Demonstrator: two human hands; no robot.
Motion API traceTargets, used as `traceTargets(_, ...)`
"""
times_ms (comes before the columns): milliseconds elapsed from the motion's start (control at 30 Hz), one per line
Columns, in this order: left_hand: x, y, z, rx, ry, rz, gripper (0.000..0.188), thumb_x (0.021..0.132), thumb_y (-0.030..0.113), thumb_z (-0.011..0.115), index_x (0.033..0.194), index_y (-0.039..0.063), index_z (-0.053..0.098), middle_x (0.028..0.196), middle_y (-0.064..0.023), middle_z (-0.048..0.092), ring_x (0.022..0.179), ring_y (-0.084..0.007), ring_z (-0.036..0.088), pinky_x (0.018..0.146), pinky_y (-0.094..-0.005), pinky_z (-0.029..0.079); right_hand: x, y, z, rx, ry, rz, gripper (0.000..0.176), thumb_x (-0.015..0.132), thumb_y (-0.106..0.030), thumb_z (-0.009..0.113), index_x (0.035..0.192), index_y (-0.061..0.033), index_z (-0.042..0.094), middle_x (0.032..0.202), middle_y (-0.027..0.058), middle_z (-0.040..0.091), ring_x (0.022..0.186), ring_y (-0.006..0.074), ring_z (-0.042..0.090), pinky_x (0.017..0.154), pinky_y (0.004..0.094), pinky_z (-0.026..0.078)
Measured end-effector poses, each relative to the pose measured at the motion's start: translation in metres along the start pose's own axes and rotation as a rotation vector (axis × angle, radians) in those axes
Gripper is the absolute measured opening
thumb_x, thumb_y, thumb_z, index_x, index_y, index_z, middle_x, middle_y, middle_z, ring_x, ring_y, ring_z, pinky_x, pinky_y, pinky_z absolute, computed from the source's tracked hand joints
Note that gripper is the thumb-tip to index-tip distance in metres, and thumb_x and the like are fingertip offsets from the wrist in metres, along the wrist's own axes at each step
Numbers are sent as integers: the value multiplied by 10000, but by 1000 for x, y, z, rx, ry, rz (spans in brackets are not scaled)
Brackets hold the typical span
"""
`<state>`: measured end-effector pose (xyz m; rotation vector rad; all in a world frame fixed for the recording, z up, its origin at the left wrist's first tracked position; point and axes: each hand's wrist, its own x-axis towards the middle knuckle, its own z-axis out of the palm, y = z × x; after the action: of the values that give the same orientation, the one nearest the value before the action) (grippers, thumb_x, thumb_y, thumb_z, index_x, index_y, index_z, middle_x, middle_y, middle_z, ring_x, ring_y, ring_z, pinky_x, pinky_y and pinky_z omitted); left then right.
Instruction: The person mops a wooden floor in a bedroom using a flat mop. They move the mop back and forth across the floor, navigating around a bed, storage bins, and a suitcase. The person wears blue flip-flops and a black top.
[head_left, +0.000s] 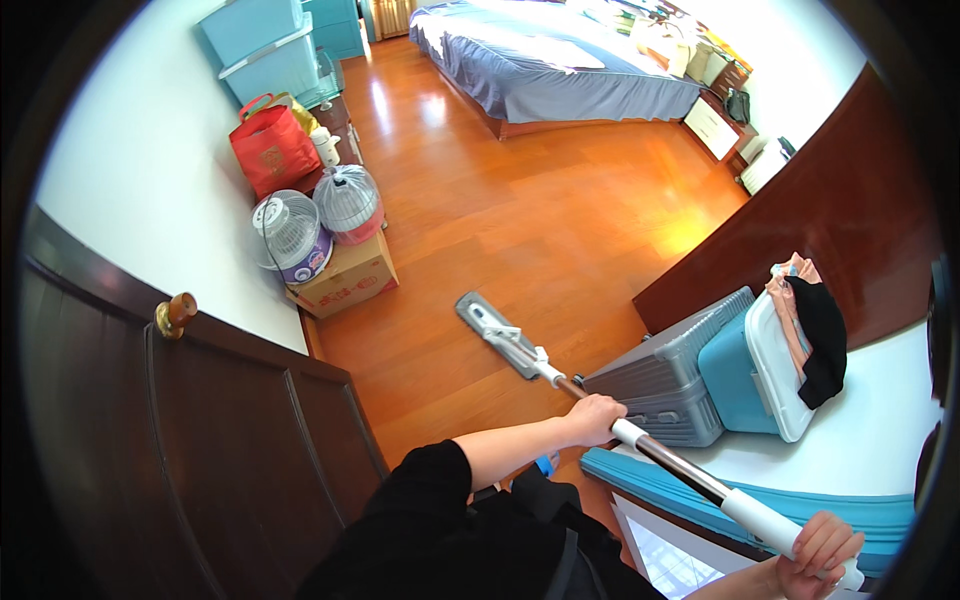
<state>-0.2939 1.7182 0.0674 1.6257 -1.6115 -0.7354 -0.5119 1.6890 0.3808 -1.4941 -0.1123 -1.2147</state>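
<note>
A flat mop with a grey rectangular head (496, 335) rests on the reddish-brown wood floor (517, 217), its pole running diagonally towards the lower right. My left hand (595, 420) is closed around the lower part of the mop's metal pole (682, 469), just above the head end. Around the white grip at the upper end of the pole, my right hand (821, 551) is wrapped. The pad under the mop head is mostly hidden.
A dark wooden door (247, 420) stands at left, near a cardboard box (349, 277) bearing fans and a red bag (274, 150). A grey suitcase (667, 375) and blue storage bin (731, 367) stand right. Beyond are a bed (525, 90) and nightstand (712, 131).
</note>
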Motion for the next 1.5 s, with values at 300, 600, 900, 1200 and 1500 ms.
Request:
traceTargets(300, -98, -22, -20, 21, 134, -281, 80, 675, 116, 607, 715, 85, 545, 756, -130, 592, 803, -342, 571, 685, -445, 452, -5, 38, 10, 98, -56, 160, 279, 853, -231, 589, 698, -120, 387, 491, 2, 412, 374, 71, 378, 463, 202, 393)
traceTargets(600, -83, -15, 18, 87, 317, -232, 151, 732, 154, 618, 673, 66, 511, 693, -125, 577, 764, -335, 564, 663, -434, 443, -30, 15, -6, 166, -129, 130, 235, 804, -142, 623, 703, -93, 416, 501, 23, 517, 382, 104, 496, 433, 220, 455)
traceTargets(900, 1, 23, 105, 50, 382, -57, 180, 741, 179, 641, 663, 77, 515, 744, -95, 571, 816, -301, 539, 718, -402, 435, -66, -44, -41, 70, -193, -70, 212, 808, -180, 606, 819, -8, 483, 578, 77, 496, 446, 146, 439, 417, 284, 362)
traceTargets(1200, -7, 60, 158, 78, 254, -118, 85, 654, 82, 624, 715, 95, 566, 817, -97, 606, 911, -303, 559, 781, -405, 447, -93, -75, -105, 153, -474, -123, 198, 809, -148, 604, 901, -9, 496, 614, 74, 544, 454, 139, 479, 434, 276, 403)
traceTargets(1500, -109, 116, 183, 148, 429, -265, 243, 754, 265, 667, 702, 70, 532, 733, -134, 580, 765, -332, 568, 645, -425, 454, -100, -109, -131, 342, -499, 5, 166, 784, -66, 606, 758, -58, 443, 534, 49, 566, 387, 110, 515, 447, 230, 471)
